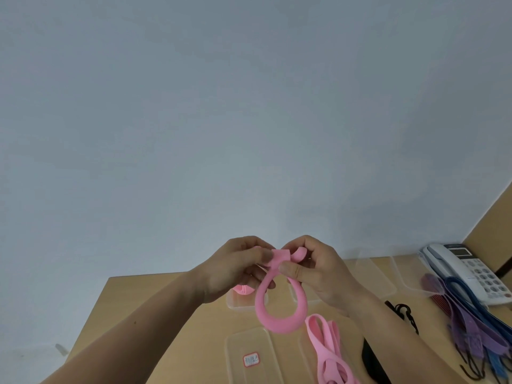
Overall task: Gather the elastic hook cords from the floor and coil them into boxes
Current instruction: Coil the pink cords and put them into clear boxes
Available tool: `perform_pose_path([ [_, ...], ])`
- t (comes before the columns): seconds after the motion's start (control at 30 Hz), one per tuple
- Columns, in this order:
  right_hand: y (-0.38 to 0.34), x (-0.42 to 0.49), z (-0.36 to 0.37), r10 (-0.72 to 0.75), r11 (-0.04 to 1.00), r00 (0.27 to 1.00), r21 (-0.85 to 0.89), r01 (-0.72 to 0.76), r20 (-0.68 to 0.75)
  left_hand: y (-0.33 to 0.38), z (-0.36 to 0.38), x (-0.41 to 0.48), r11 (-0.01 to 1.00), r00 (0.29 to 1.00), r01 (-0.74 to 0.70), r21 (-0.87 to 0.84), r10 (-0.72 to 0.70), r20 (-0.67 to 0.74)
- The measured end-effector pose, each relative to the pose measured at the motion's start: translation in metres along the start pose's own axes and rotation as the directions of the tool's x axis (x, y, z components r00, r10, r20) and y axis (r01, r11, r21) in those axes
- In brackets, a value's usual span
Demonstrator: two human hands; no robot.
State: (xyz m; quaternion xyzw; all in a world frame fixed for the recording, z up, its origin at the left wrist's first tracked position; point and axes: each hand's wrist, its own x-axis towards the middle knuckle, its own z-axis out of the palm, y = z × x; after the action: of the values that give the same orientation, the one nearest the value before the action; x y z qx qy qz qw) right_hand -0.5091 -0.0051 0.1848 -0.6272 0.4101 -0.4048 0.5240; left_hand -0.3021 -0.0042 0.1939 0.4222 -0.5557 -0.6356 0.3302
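Table (pixel 171 328) mid-job: left hand (pixel 235 270) and right hand (pixel 318 273) pinch a pink cord (pixel 277 322) into a loop, one box (pixel 241 307) looks filled, other cords (pixel 471 322) loose near right edge.

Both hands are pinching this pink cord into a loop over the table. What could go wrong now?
1. The left hand and right hand pinch only the top of the pink cord; a slip would likely let the loop spring open.
2. The hanging loop sits near the loose pink cords on the table and might snag them when lowered.
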Motion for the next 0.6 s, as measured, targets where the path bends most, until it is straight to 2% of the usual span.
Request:
perform_pose_path([
  [0.27, 0.006, -0.003, 0.002, -0.026, 1.000, 0.999, -0.013, 0.026, 0.045, 0.001, -0.001, -0.003, 0.995, 0.999, 0.052, 0.083, -0.053, 0.008],
  [0.4, 0.005, -0.005, -0.001, 0.017, 0.999, 0.995, 0.028, -0.019, 0.102, -0.004, -0.001, -0.002, 0.999, 1.000, -0.013, 0.033, 0.014, -0.014],
  [0.47, 0.002, -0.004, -0.003, 0.051, 0.995, 0.992, 0.077, -0.060, 0.115, -0.006, 0.001, -0.002, 0.997, 0.998, -0.053, 0.062, 0.055, -0.031],
  [0.6, -0.004, -0.001, -0.006, 0.144, 0.987, 0.988, 0.065, -0.148, 0.054, -0.007, 0.006, -0.002, 0.985, 0.987, -0.151, 0.084, 0.154, -0.038],
])
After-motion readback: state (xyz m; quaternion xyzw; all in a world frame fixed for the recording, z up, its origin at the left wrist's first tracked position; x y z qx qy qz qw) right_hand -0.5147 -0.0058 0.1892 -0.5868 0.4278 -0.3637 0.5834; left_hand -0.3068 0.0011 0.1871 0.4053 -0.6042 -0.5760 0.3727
